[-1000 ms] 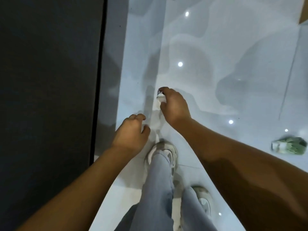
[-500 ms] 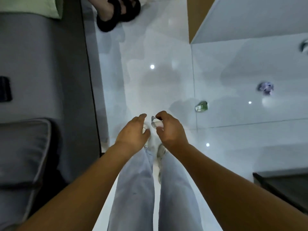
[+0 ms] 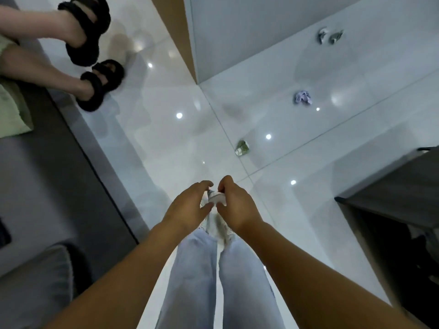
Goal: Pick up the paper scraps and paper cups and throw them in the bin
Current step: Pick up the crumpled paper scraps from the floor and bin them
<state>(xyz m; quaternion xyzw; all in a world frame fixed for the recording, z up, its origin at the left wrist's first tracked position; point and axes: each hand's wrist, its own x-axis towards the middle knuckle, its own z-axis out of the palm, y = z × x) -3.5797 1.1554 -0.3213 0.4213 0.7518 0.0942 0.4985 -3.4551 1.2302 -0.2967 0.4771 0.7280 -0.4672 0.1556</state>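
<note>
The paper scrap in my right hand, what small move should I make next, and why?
Probably step toward the green scrap on the floor just ahead. The right hand already pinches the paper scrap, the left hand holds nothing, and no bin is in view yet.

Looking down over my jeans, my right hand pinches a small crumpled paper scrap, my left hand curled just beside it. On the glossy white floor ahead lie a green scrap, a purple scrap and two more scraps farther off.
</note>
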